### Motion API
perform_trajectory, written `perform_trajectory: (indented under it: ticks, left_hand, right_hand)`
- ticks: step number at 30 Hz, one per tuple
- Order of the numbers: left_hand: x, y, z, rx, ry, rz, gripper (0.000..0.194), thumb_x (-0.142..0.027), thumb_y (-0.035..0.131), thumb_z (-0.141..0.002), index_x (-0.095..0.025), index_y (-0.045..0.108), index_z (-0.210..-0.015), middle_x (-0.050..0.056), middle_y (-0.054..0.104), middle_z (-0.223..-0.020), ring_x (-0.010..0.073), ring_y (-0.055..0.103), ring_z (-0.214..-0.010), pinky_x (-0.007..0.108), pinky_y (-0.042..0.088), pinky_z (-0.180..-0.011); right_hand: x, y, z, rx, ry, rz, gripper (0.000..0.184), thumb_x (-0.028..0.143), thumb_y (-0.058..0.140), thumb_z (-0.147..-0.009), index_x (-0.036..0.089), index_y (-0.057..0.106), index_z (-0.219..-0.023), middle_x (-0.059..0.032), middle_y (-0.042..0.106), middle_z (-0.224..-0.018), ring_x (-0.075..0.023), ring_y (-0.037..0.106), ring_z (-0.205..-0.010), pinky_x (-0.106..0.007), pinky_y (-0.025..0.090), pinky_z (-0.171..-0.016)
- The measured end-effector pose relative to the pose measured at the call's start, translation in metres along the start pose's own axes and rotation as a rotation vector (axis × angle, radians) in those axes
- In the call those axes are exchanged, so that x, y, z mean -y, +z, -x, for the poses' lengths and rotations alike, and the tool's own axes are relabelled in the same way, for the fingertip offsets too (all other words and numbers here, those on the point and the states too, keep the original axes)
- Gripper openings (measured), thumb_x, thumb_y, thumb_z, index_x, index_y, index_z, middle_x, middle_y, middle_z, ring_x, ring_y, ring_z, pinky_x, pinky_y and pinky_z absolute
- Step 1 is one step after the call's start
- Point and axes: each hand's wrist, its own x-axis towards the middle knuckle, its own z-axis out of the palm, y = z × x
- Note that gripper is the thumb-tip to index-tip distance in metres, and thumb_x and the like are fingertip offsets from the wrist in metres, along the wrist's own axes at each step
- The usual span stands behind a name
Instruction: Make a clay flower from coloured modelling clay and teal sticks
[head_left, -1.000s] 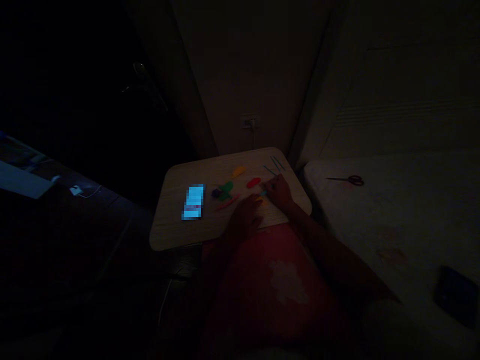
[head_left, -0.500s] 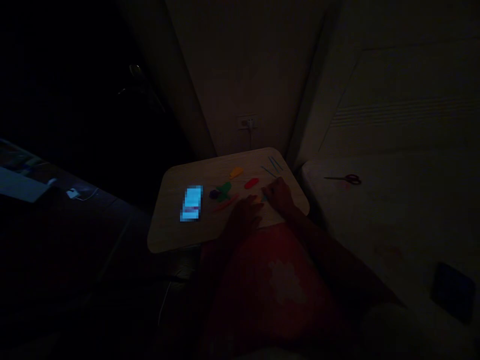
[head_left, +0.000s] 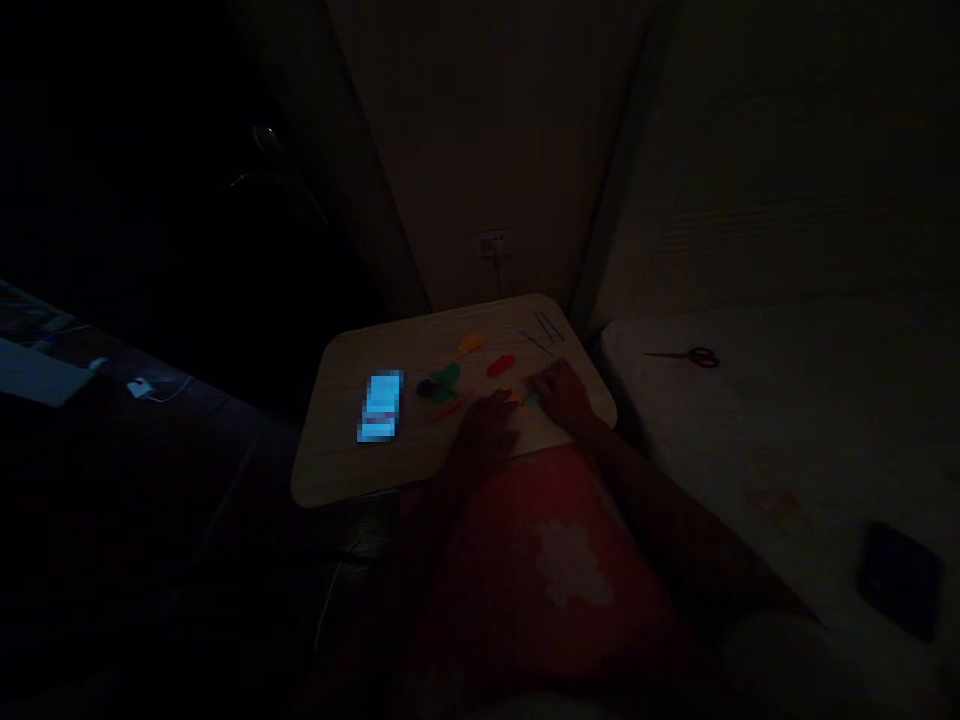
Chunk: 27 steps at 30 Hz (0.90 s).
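Two-handed setup: left hand [head_left: 481, 432] likely steadies the small orange-and-blue piece [head_left: 530, 399] on the counter [head_left: 330, 450] for the right hand [head_left: 562, 395], can't tell either grip's closure in this dark, red lump [head_left: 501, 366] just beyond, probably for clearance.

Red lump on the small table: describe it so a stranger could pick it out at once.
Find the pale table with rounded corners below the wall socket. Just beyond the left hand and right hand lies the red lump, a short oval. Colour separates it from the orange-yellow piece, and stubby shape from the longer, thinner pinkish strip.
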Motion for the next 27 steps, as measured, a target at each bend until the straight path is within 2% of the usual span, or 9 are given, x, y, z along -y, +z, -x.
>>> perform_trajectory:
  ticks: [4,7,10,14,16,21,27]
  left_hand:
    - [0.002,0.002,0.001,-0.007,0.009,-0.004,0.052,-0.025,0.056,-0.094,-0.021,0.048,-0.145,0.014,0.043,-0.158,0.0292,0.041,-0.146,0.053,0.035,-0.122]
    - [0.003,0.003,0.002,-0.007,0.012,-0.003,0.051,-0.025,0.056,-0.095,-0.020,0.048,-0.145,0.014,0.043,-0.158,0.0291,0.040,-0.146,0.053,0.034,-0.122]
    - [0.003,0.002,0.001,-0.011,0.014,-0.003,0.052,-0.025,0.056,-0.094,-0.021,0.047,-0.145,0.014,0.044,-0.157,0.0291,0.039,-0.147,0.054,0.034,-0.122]
    - [0.002,0.001,0.001,0.003,0.013,-0.015,0.053,-0.024,0.056,-0.094,-0.021,0.046,-0.146,0.013,0.044,-0.157,0.0287,0.041,-0.147,0.053,0.033,-0.122]
    - [0.002,0.001,0.000,0.006,0.008,-0.018,0.055,-0.025,0.055,-0.095,-0.020,0.043,-0.148,0.014,0.044,-0.157,0.0288,0.040,-0.147,0.053,0.032,-0.123]
    - [0.001,0.002,0.001,-0.012,-0.050,-0.006,0.065,-0.027,0.055,-0.095,-0.016,0.031,-0.154,0.017,0.044,-0.157,0.0300,0.041,-0.146,0.053,0.031,-0.123]
    - [0.002,0.003,-0.001,-0.004,-0.051,-0.015,0.066,-0.026,0.056,-0.094,-0.018,0.030,-0.154,0.015,0.046,-0.156,0.0296,0.042,-0.145,0.052,0.031,-0.123]
  right_hand:
    - [0.007,-0.006,0.004,0.077,-0.066,0.117,0.039,0.042,0.053,-0.099,0.016,0.077,-0.084,-0.0135,0.063,-0.097,-0.0248,0.057,-0.091,-0.035,0.042,-0.080]
    - [0.012,-0.007,0.005,0.102,-0.051,0.177,0.034,0.040,0.056,-0.098,0.015,0.078,-0.088,-0.0152,0.063,-0.101,-0.0266,0.058,-0.096,-0.036,0.042,-0.080]
    - [0.010,-0.006,0.004,0.094,-0.041,0.148,0.035,0.040,0.055,-0.098,0.016,0.078,-0.088,-0.0148,0.064,-0.102,-0.0261,0.058,-0.097,-0.035,0.042,-0.081]
    - [0.007,-0.005,0.003,0.049,0.016,0.061,0.044,0.041,0.044,-0.104,0.016,0.077,-0.090,-0.0121,0.065,-0.097,-0.0227,0.059,-0.089,-0.033,0.043,-0.080]
    - [0.010,-0.006,0.004,0.060,0.022,0.082,0.045,0.042,0.044,-0.104,0.016,0.078,-0.090,-0.0127,0.065,-0.098,-0.0230,0.059,-0.089,-0.034,0.042,-0.080]
    - [0.021,-0.009,0.005,0.113,0.018,0.209,0.036,0.040,0.053,-0.100,0.015,0.078,-0.095,-0.0165,0.064,-0.106,-0.0279,0.058,-0.102,-0.037,0.041,-0.084]
    - [0.023,-0.010,0.002,0.131,0.079,0.182,0.049,0.047,0.040,-0.105,0.017,0.078,-0.098,-0.0139,0.066,-0.105,-0.0248,0.059,-0.097,-0.035,0.040,-0.084]
